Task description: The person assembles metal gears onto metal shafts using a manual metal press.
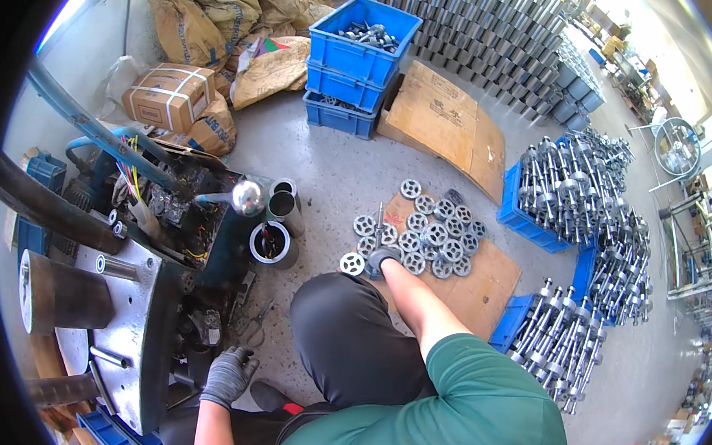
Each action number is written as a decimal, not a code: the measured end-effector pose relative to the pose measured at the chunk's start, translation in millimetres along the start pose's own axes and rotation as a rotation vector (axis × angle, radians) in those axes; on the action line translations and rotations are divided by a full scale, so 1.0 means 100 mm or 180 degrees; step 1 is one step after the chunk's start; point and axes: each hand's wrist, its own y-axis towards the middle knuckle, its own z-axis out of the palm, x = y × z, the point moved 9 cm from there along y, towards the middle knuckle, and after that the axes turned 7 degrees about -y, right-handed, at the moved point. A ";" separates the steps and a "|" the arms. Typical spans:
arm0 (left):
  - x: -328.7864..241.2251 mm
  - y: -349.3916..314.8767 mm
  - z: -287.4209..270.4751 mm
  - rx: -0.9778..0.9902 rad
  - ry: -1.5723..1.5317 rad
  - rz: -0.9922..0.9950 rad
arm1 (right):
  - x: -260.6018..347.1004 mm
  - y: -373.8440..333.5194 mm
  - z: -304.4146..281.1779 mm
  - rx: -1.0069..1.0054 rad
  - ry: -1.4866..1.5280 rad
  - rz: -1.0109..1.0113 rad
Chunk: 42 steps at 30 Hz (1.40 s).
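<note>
A grey floor [328, 163] spreads beyond the right hand [385, 257], which reaches down at the near edge of the spoked wheels [436, 234]; its grip is hidden. The wheels lie ahead and right of it, mostly on flat cardboard [490, 284]. Bare floor runs from them to stacked blue bins [346, 56], the top one holding metal parts [369, 36]. Farther right, a blue bin [527, 222] brims with rods [565, 181]. The left hand [230, 377], fingers loosely curled, hangs near a machine [130, 334].

Bright light washes out the upper right, fisheye edges curve, and the metal ball [248, 198] gleams.
</note>
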 end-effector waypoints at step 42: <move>-0.11 -0.16 -0.24 0.0199 0.0082 -0.0140 | 0.79 -1.21 -0.23 -0.0247 -0.1020 -0.2176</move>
